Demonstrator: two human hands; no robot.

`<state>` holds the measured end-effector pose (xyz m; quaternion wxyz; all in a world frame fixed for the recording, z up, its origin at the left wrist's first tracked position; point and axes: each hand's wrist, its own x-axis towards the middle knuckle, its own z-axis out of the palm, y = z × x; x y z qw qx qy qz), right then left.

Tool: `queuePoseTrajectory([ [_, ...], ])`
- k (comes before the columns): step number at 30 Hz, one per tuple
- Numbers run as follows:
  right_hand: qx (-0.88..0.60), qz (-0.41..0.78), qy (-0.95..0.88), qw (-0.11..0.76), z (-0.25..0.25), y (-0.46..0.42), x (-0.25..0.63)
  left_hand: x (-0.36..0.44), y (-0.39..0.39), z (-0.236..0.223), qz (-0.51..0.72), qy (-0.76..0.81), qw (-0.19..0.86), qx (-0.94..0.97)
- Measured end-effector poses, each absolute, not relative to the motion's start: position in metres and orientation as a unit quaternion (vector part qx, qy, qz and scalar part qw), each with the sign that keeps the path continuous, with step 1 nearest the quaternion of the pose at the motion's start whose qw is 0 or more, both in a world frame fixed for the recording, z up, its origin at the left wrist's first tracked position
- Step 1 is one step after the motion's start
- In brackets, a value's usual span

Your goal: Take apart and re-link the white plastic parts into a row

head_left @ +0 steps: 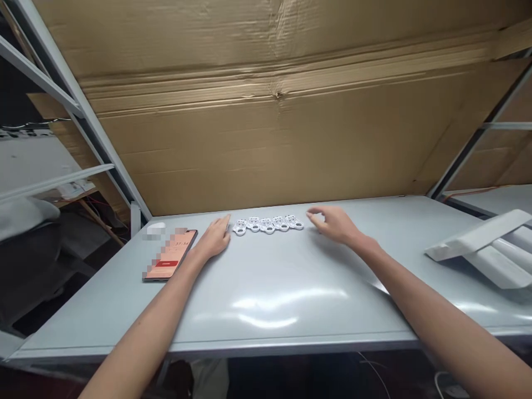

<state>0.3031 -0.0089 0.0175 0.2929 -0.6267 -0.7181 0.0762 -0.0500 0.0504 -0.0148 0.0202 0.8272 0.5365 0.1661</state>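
My left hand (214,238) flat on tabletop (270,299), just beside row of five white plastic parts (267,224); my right hand (336,225) open near other end. Hands apart, holding nothing. Phone (170,255) left of left hand.

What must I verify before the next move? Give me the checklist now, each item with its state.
1. Left hand empty, beside the row's left end: ok.
2. Right hand empty, fingers curled, to the row's right: ok.
3. Five white moulded parts lined up in one row on the table: ok.
4. Those parts separate from one another: cannot tell, they look to touch or nearly so.
5. Phone lying flat, screen lit, left of the left hand and not under it: ok.
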Motion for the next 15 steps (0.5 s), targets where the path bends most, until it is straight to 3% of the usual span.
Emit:
queuePoseTrajectory([
  [5, -0.712, 0.066, -0.649, 0.261, 0.002, 0.009, 0.333, -0.05, 0.052, -0.02, 0.189, 0.549, -0.007, 0.814],
  [15, -0.703, 0.109, -0.665, 0.227, -0.005, 0.01, 0.331, -0.037, 0.035, 0.001, 0.302, 0.531, -0.09, 0.786],
])
